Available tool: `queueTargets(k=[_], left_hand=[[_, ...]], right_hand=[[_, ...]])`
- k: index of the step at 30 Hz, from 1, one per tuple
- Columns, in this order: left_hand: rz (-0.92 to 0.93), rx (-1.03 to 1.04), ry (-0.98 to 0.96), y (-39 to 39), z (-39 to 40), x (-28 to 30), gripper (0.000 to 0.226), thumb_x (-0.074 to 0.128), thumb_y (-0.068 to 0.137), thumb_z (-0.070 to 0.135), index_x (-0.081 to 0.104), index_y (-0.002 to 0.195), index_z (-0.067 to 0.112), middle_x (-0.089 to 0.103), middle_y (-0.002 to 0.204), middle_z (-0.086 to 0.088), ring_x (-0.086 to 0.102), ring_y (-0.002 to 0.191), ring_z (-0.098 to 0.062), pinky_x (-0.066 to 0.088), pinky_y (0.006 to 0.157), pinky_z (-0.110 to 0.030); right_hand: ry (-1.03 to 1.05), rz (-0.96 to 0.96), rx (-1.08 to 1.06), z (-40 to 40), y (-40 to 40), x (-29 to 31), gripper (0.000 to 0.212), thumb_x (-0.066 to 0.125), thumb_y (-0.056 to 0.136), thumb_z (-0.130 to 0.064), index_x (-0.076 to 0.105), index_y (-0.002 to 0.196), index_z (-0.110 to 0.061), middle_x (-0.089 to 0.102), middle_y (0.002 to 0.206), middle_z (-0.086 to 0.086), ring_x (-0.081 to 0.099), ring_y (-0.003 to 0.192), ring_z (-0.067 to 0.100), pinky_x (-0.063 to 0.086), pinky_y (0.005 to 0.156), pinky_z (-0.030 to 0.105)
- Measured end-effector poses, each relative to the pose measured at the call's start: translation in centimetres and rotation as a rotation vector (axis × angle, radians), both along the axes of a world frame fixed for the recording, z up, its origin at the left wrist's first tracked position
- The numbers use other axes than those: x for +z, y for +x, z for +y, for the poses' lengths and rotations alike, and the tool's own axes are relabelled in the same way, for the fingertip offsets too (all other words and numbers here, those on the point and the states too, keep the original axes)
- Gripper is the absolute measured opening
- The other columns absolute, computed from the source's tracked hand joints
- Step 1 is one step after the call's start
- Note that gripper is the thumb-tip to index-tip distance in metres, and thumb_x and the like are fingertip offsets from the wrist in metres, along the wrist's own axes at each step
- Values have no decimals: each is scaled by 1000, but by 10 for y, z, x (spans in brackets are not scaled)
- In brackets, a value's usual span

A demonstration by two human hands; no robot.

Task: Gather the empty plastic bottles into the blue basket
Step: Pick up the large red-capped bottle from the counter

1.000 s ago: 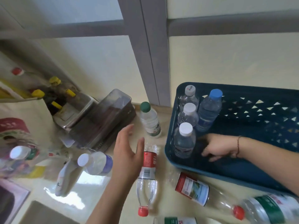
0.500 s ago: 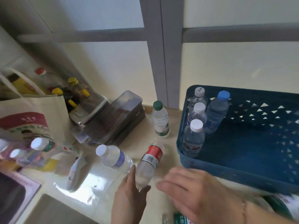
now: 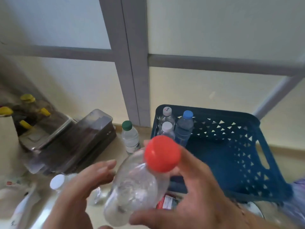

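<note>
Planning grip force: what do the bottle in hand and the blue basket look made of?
Red-capped bottle: thin clear plastic, glossy; the hands show through it. Its cap looks like matte opaque plastic. Blue basket: apparently rigid moulded plastic, dull finish, with triangular cut-outs and a handle slot.

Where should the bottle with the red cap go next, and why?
Probably carry it right, over the blue basket. The right hand holds the red-capped bottle above the counter, outside the rim, and the basket's right side is bare beside the upright bottles.
</note>
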State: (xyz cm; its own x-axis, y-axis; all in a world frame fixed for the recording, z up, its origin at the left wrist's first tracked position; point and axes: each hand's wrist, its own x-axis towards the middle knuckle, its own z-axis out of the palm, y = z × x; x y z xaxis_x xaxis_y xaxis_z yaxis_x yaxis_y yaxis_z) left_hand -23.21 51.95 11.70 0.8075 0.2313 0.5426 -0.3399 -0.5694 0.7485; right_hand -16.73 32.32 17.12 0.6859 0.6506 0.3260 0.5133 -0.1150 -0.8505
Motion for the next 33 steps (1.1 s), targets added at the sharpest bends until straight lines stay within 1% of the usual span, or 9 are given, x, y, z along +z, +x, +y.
queueTargets(k=[3,5,7,10,14,17,23,28,33], left_hand=[[-141,-126,-100,37,-29,13,35,51,96,54,64,119,32,70,117,6,67,108,-24,56,86,-36],[16,-93,21,72,-47,13,38,52,93,56,61,121,33,67,118,8,64,110,-18,55,88,-46],[231,-107,258,106,-50,4,45,54,91,59,55,128,35,56,136,14,52,124,-5,49,104,-40],[405,-162,497,139,-57,-19,64,58,86,65,43,141,35,32,158,13,37,140,-11,36,114,-37],[400,-188,593,151,-63,-41,65,67,84,52,49,140,26,42,153,5,42,137,-18,36,115,-37],[376,-196,599,153,-63,-51,63,70,83,49,53,138,23,51,145,4,42,135,-17,28,112,-28],[331,-202,547,155,-67,-61,54,64,79,36,59,131,20,55,140,1,34,139,-16,30,114,-43],[147,-144,516,146,-91,-44,47,51,79,38,68,116,14,55,140,-7,33,140,-39,24,116,-46],[-168,-370,287,120,-164,-14,25,44,95,57,48,120,57,37,144,38,46,131,-29,33,112,-53]], right_hand=[[-67,-213,-115,-43,33,33,75,90,54,-35,58,120,-23,62,116,-17,60,107,-3,55,84,25],[-154,-371,-192,-55,56,41,80,87,55,-51,47,122,-30,56,116,-27,57,104,-13,51,79,8],[-248,-389,-288,-61,79,29,81,81,59,-60,35,124,-45,47,111,-37,54,100,-19,47,77,2],[-409,-198,-400,-66,113,-22,78,86,61,-51,36,120,-49,49,109,-30,60,92,-2,57,78,22],[-516,-18,-363,-61,142,-88,72,85,63,-42,40,119,-42,52,113,-15,59,93,7,53,86,37],[-518,42,-338,-53,150,-116,72,85,65,-41,39,121,-42,44,117,-11,57,99,12,52,88,38],[-516,89,-413,-49,147,-148,72,83,72,-22,38,127,-32,34,119,1,60,93,29,54,86,45],[-520,141,-379,-58,145,-149,85,84,72,-21,28,135,-28,36,124,10,57,98,37,52,89,50],[-457,125,-399,-107,132,-102,82,83,73,-17,38,142,-11,49,131,20,51,120,34,42,105,46]])
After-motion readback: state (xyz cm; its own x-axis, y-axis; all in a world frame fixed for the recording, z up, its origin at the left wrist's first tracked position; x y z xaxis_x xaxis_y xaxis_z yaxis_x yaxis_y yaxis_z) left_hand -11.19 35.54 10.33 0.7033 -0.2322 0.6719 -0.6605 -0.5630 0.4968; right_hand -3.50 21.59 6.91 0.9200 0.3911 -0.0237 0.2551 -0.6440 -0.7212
